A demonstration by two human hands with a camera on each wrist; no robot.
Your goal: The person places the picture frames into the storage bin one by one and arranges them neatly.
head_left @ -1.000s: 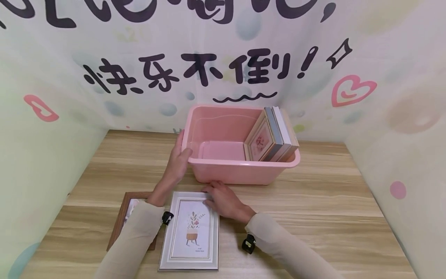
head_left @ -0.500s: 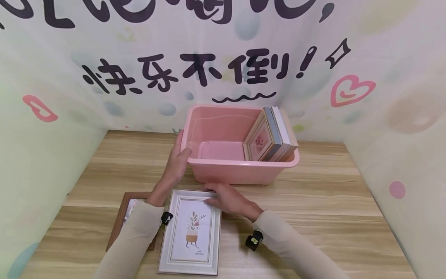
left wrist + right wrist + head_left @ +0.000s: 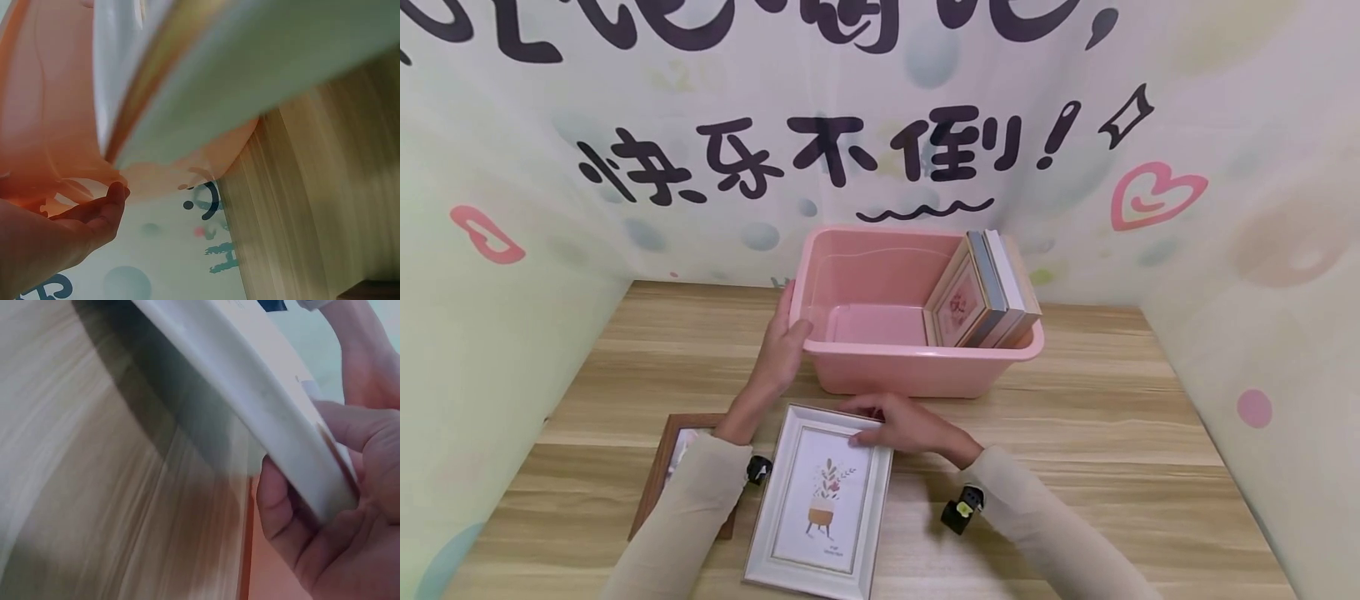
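My left hand (image 3: pixel 778 354) grips the left rim of a pink plastic bin (image 3: pixel 895 373), thumb over the edge; in the left wrist view its fingers (image 3: pixel 112 209) are at the bin's handle. With its thumb on the front and its fingers curled behind, my right hand (image 3: pixel 906 423) pinches the top right corner of a white picture frame (image 3: pixel 886 492). The frame holds a potted-plant print and is tilted, its top edge lifted. The right wrist view shows a gap between the frame and the table. Several picture frames (image 3: pixel 977 287) stand on edge at the bin's right end.
A brown wooden picture frame (image 3: pixel 655 483) lies on the table (image 3: pixel 1075 433), partly hidden by my left sleeve. A printed cloth wall (image 3: pixel 715 242) rises right behind the bin, with more walls at both sides.
My right hand has taken hold of the white frame's top edge, raised it off the table, and shifted and turned it slightly to the right. The left hand and bin stay put.
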